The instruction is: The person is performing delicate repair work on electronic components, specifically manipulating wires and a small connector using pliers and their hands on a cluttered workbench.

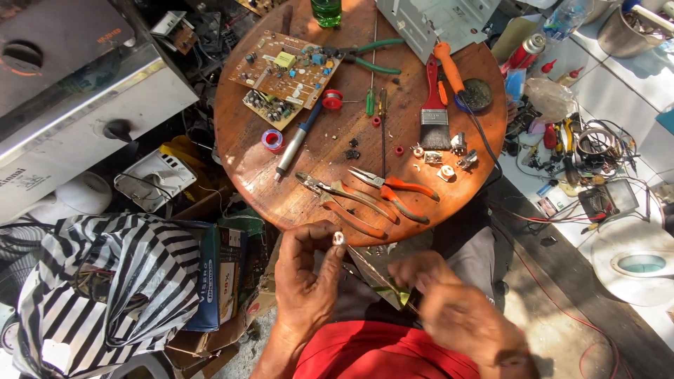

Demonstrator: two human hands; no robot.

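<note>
My left hand [309,274] pinches a small round silver part [339,238] between thumb and fingertips, just below the near edge of the round wooden table [253,147]. My right hand [449,302] holds a thin flat piece with a greenish end [382,281] over my lap; the hand is blurred. Orange-handled pliers [351,203] and needle-nose pliers [393,189] lie on the table just above my hands.
On the table lie circuit boards [288,70], a soldering iron [295,144], solder rolls [272,139], screwdrivers [382,119], a paintbrush [434,112], small metal parts [446,158] and a green bottle [326,10]. A striped bag [105,281] sits at left, tangled wires and tools [583,147] at right.
</note>
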